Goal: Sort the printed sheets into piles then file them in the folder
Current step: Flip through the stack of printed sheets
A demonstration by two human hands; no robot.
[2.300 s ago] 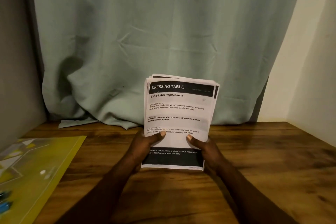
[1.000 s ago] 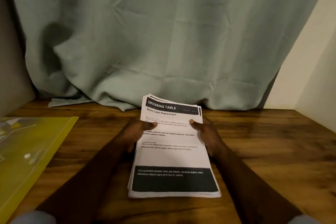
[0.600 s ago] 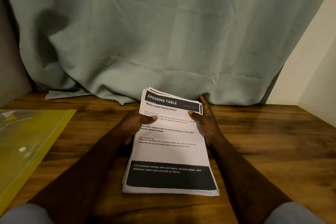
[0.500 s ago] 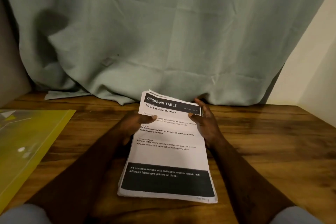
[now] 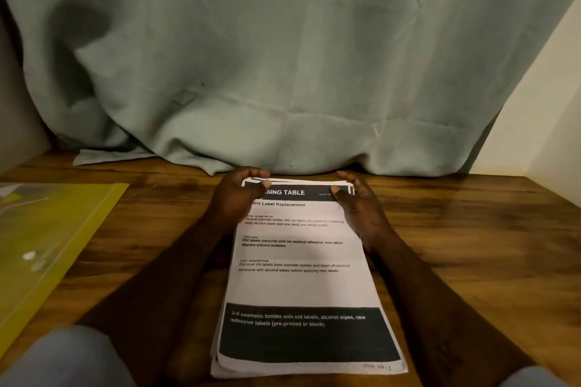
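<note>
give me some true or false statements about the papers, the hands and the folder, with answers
1. The stack of sheets lies flat on the table. True.
2. The left hand and the right hand hold the stack at its far corners. True.
3. The yellow folder lies to the right of the stack. False: it lies to the left, apart from it.
4. The sheets are split into several piles. False: they form one stack.
5. A curtain hangs behind the table. True.
</note>
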